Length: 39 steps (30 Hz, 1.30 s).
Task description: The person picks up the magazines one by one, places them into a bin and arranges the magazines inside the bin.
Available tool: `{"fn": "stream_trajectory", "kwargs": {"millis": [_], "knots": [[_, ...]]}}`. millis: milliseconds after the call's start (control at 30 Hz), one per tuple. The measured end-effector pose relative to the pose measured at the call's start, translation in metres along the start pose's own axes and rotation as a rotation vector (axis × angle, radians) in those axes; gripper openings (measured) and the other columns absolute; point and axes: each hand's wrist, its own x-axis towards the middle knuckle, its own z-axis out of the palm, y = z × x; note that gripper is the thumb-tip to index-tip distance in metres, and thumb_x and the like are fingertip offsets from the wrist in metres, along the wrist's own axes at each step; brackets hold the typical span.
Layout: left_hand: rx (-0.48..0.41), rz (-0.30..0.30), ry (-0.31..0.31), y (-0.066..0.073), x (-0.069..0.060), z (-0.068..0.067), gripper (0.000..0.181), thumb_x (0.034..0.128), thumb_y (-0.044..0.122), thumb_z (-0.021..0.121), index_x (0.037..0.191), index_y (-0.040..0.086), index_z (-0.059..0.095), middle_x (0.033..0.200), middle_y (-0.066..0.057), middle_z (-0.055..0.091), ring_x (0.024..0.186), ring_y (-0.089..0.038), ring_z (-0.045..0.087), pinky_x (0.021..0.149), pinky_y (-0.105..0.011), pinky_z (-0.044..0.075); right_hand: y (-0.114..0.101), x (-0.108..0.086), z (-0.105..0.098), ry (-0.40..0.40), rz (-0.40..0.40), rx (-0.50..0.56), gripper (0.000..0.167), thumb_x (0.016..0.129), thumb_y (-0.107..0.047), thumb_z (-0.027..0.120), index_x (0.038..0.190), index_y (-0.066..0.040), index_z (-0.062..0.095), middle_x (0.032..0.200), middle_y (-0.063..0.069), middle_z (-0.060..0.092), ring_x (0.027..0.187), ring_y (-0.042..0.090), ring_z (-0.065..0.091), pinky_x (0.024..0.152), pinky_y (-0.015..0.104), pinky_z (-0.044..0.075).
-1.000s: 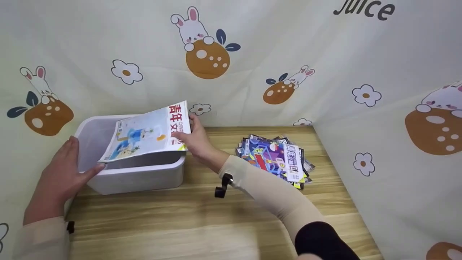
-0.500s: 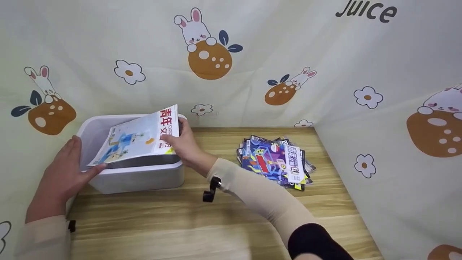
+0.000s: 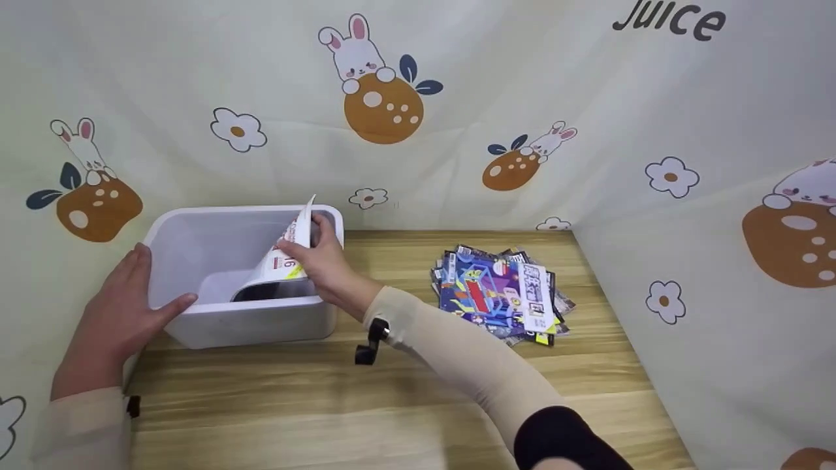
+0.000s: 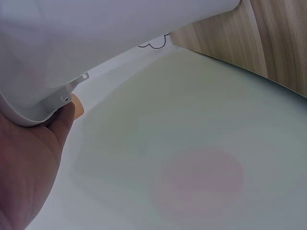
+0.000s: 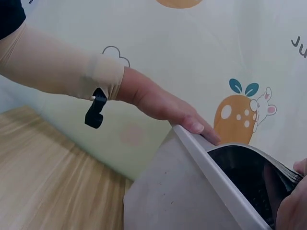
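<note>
My left hand (image 3: 121,320) grips the front left corner of a white plastic bin (image 3: 255,326), its thumb over the front rim. In the left wrist view, fingers (image 4: 62,122) reach under the bin's rim. My right hand (image 3: 330,261) pinches a magazine (image 3: 266,269) by its right edge, thumb on the pale cover. That magazine bends down into the bin's right half, its right edge still above the rim. Its dark back (image 5: 242,175) shows in the right wrist view. The magazine's lower end is mostly hidden by its own curve.
A loose stack of magazines (image 3: 486,294) lies right of the bin, a purple and blue cover on top. Everything stands on a wood-grain surface (image 3: 313,405). Printed fabric (image 3: 444,85) with rabbits and oranges walls in the back and sides.
My right hand has moved left and down with the magazine, which went from lying slanted across the bin's top to curving down inside it. The left hand has kept its hold on the bin.
</note>
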Motion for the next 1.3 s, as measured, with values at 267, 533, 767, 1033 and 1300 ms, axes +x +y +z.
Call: {"fn": "stream_trajectory", "kwargs": {"millis": [267, 533, 767, 1033, 1300], "knots": [[0.0, -0.002, 0.002, 0.001, 0.0, 0.0, 0.125, 0.0998, 0.066, 0.069, 0.175, -0.001, -0.005, 0.179, -0.036, 0.006, 0.162, -0.061, 0.013, 0.116, -0.089, 0.021, 0.001, 0.004, 0.002, 0.006, 0.03, 0.007, 0.076, 0.092, 0.016, 0.077, 0.158, -0.006, 0.045, 0.127, 0.016, 0.071, 0.104, 0.031, 0.078, 0.089, 0.04, 0.069], [-0.01, -0.011, -0.004, 0.001, 0.0, 0.001, 0.126, 0.0989, 0.068, 0.069, 0.175, 0.001, -0.007, 0.18, -0.034, 0.001, 0.163, -0.061, 0.008, 0.116, -0.089, 0.016, -0.001, -0.002, 0.005, 0.092, 0.054, -0.111, 0.065, 0.094, -0.006, 0.087, 0.15, -0.013, 0.054, 0.089, 0.004, 0.064, 0.069, 0.017, 0.061, 0.052, 0.026, 0.052], [-0.015, -0.02, -0.012, 0.002, -0.001, 0.001, 0.126, 0.0992, 0.068, 0.069, 0.176, 0.003, -0.008, 0.181, -0.032, -0.001, 0.163, -0.06, 0.007, 0.118, -0.089, 0.014, -0.003, -0.004, 0.003, 0.083, 0.063, -0.097, 0.05, 0.095, -0.006, 0.086, 0.136, -0.02, 0.061, 0.088, 0.003, 0.063, 0.071, 0.016, 0.06, 0.052, 0.025, 0.051], [-0.01, -0.017, -0.014, 0.002, -0.001, 0.002, 0.126, 0.0993, 0.068, 0.069, 0.176, 0.002, -0.008, 0.181, -0.033, 0.002, 0.163, -0.06, 0.009, 0.117, -0.089, 0.017, -0.016, -0.013, -0.021, -0.026, -0.004, -0.138, 0.048, 0.098, -0.003, 0.082, 0.139, -0.01, 0.06, 0.09, 0.002, 0.062, 0.075, 0.015, 0.059, 0.055, 0.024, 0.051], [-0.003, -0.03, -0.024, 0.002, 0.0, -0.001, 0.127, 0.0988, 0.068, 0.069, 0.175, 0.003, -0.009, 0.18, -0.033, 0.001, 0.163, -0.061, 0.008, 0.115, -0.09, 0.017, -0.034, -0.027, -0.13, -0.11, -0.187, -0.43, 0.042, 0.101, -0.01, 0.081, 0.136, -0.005, 0.059, 0.103, 0.005, 0.064, 0.081, 0.013, 0.059, 0.061, 0.027, 0.054]]}}
